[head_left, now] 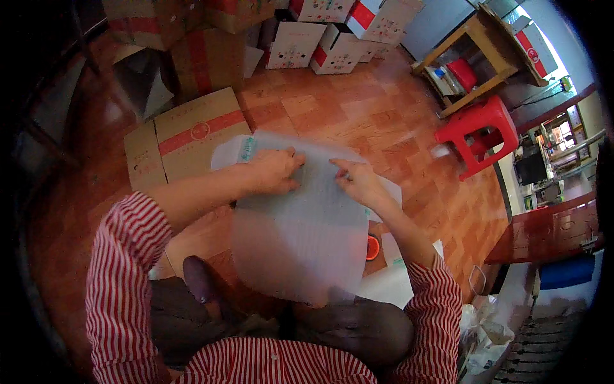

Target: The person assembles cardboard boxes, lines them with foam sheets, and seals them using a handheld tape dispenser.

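A large translucent whitish sheet [297,256], looking like soft plastic wrap, spreads in front of me and hangs toward my knees. My left hand [276,171] lies on its upper left part, with fingers apart. Across from it, my right hand [360,182] is at the sheet's upper right, index finger stretched out and the other fingers loosely bent. Neither hand visibly grips anything. Beside my left wrist, a white item [225,152] with a green-marked strip juts out from the sheet's edge. What lies under the sheet is blurred.
A flattened brown carton [188,134] with a red band lies at the left on the tiled floor. White-and-red boxes [294,45] stand at the back. A red stool [480,134] and wooden table [476,54] are at the right. An orange ring [373,247] sits beside the sheet.
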A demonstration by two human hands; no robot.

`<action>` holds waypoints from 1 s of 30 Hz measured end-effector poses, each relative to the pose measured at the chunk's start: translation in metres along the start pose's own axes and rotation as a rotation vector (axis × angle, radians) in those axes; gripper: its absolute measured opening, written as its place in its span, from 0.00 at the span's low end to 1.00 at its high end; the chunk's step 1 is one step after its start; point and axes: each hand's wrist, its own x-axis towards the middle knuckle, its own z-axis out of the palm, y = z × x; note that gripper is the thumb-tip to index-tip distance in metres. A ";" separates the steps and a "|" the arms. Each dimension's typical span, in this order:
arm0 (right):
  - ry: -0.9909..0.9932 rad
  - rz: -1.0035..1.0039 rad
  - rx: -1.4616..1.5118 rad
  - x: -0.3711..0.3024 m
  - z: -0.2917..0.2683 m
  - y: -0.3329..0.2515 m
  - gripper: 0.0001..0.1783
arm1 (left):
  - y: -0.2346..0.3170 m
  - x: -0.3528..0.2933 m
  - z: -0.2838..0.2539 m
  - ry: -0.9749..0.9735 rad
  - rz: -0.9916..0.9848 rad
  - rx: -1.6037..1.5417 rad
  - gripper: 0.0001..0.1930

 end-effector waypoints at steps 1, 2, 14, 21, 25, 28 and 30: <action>-0.086 0.024 -0.099 0.013 0.011 0.009 0.23 | -0.003 0.005 0.010 -0.075 -0.050 0.077 0.29; -0.110 0.030 -0.120 0.015 0.018 0.016 0.25 | 0.000 0.013 0.016 -0.151 -0.087 0.149 0.31; -0.654 0.191 -0.502 0.051 0.109 0.069 0.34 | -0.027 0.066 0.081 -0.646 -0.116 0.476 0.37; -0.804 0.269 -0.378 0.057 0.143 0.105 0.30 | -0.035 0.093 0.107 -0.816 -0.133 0.364 0.36; -0.565 0.037 -0.348 0.044 0.098 0.088 0.26 | -0.045 0.111 0.105 -0.915 -0.152 0.155 0.36; -0.722 0.132 0.019 0.026 0.002 -0.011 0.29 | -0.069 0.084 0.078 -0.933 -0.204 0.001 0.35; -0.587 -0.102 0.000 -0.024 -0.023 0.012 0.30 | -0.052 0.070 0.055 -0.818 -0.086 -0.037 0.34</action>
